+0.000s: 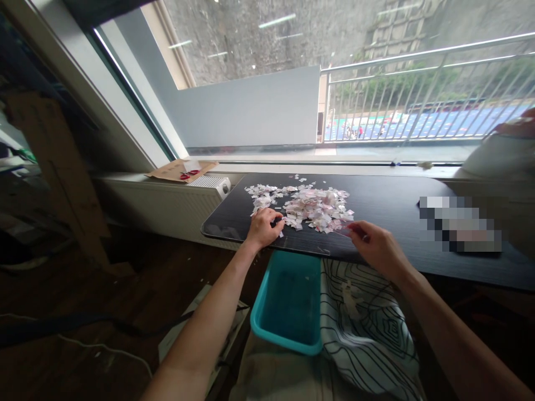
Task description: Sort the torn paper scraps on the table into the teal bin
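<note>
A heap of small torn paper scraps point(317, 206), white and pale pink, lies spread on the dark tabletop point(384, 206). At the heap's near left edge is my left hand point(264, 227), its fingers curled and the thumb drawn to the fingertips. A white scrap shows just below those fingertips, but what they hold is unclear. My right hand point(376, 245) pinches a thin pinkish paper scrap point(344, 231) at the heap's near right edge. Below the table edge, between my forearms, a turquoise plastic basin point(258, 314) rests on my lap.
Striped cloth point(363, 323) lies beside the basin, with a few pale scraps on it. At the left, red-handled scissors point(189, 175) lie on brown cardboard point(167, 170) near a radiator point(200, 195). A blurred-out object point(460, 223) sits on the table's right. A window stands behind.
</note>
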